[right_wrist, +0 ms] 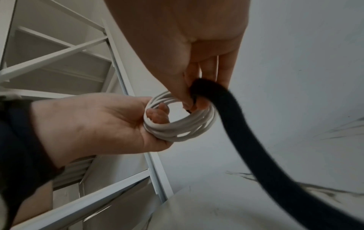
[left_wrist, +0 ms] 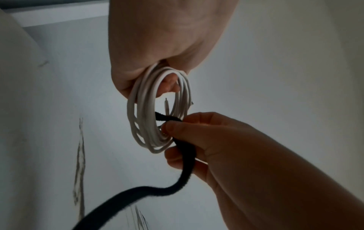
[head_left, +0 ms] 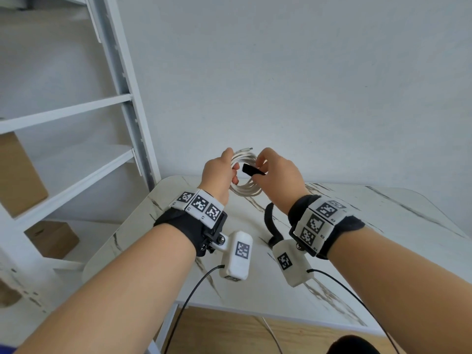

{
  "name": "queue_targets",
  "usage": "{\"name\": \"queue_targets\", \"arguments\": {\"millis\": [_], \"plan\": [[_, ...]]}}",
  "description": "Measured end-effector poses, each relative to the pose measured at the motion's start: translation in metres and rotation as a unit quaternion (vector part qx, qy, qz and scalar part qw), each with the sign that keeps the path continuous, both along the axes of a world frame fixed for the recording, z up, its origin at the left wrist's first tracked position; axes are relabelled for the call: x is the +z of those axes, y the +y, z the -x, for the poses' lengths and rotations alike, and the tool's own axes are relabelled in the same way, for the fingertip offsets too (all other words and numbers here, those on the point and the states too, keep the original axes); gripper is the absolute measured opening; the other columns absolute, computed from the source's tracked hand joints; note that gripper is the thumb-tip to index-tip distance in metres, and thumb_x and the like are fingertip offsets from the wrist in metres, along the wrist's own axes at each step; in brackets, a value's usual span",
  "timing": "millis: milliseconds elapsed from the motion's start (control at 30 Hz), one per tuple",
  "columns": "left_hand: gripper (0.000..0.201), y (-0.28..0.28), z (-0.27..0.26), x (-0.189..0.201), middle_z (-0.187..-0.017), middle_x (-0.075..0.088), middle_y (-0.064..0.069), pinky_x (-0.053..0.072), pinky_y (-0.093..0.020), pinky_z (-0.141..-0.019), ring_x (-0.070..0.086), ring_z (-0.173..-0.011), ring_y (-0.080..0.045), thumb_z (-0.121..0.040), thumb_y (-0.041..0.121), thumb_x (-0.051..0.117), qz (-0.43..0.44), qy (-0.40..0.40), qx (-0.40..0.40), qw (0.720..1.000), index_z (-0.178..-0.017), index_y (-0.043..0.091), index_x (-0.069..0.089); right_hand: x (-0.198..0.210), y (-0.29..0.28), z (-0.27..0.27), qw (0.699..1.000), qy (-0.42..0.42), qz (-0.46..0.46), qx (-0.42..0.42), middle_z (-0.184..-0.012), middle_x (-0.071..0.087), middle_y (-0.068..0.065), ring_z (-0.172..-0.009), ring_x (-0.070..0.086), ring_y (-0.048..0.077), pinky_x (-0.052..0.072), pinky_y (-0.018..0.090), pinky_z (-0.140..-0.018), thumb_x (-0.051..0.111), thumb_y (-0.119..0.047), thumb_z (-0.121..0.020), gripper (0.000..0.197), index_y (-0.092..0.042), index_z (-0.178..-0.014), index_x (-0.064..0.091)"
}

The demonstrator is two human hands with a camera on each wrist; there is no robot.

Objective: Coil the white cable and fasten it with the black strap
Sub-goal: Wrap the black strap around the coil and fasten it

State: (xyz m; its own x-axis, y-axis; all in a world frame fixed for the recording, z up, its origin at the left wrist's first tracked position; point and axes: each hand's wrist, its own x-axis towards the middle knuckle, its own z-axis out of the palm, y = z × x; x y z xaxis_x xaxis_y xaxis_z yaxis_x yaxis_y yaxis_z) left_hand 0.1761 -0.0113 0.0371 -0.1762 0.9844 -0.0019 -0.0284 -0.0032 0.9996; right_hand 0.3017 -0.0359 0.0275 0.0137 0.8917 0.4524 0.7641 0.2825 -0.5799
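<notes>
The white cable (head_left: 245,190) is wound into a coil of several loops, held in the air above the table. My left hand (head_left: 221,167) grips the coil's left side, fingers through its middle; the same coil (left_wrist: 146,109) (right_wrist: 177,126) shows in both wrist views. My right hand (head_left: 274,172) pinches one end of the black strap (head_left: 252,170) against the coil's right side. The strap's end (left_wrist: 164,117) pokes through the loops. Its long tail (right_wrist: 256,147) hangs down below the right wrist (head_left: 270,221). A cable plug (head_left: 246,149) sticks out at the top.
A white marble-patterned table (head_left: 357,226) lies beneath both hands. A white shelf frame (head_left: 122,98) with cardboard boxes (head_left: 23,175) stands to the left. A plain wall (head_left: 281,72) is behind. Thin black wires (head_left: 189,300) hang from the wrist cameras.
</notes>
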Motion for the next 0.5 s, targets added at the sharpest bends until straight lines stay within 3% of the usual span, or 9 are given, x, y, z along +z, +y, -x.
{"name": "queue_targets", "arguments": {"millis": [167,333,500], "plan": [[0.036,-0.004,-0.009,0.005,-0.057,0.049,-0.002,0.036,-0.031,-0.060,0.043,-0.048,-0.019,-0.092,0.031,0.046,-0.013,0.013,-0.003,1.000,-0.065,0.007,0.053,-0.001,0.003,0.000,0.999,-0.015,-0.031,-0.033,-0.079,0.066,0.005,-0.075,0.059,0.029,0.049,0.038,-0.063,0.055,-0.010,-0.083,0.007,-0.013,-0.090,0.056],[0.036,-0.005,-0.014,0.010,-0.056,0.048,-0.002,0.035,-0.030,-0.056,0.041,-0.047,-0.019,-0.092,0.029,0.047,-0.017,0.014,-0.002,1.000,-0.064,0.007,0.052,-0.005,0.004,0.000,0.992,-0.050,-0.096,-0.068,-0.094,0.054,0.007,-0.092,0.048,0.025,0.045,0.036,-0.062,0.057,-0.006,-0.082,0.005,-0.007,-0.085,0.060],[0.036,-0.006,-0.014,0.011,-0.054,0.047,-0.001,0.035,-0.033,-0.061,0.041,-0.047,-0.019,-0.093,0.030,0.048,-0.023,0.014,-0.028,0.999,-0.065,0.007,0.053,-0.002,0.009,-0.009,0.993,0.013,-0.080,-0.083,-0.100,0.046,0.006,-0.097,0.046,0.026,0.041,0.031,-0.074,0.069,-0.011,-0.080,0.014,-0.006,-0.085,0.057]]}}
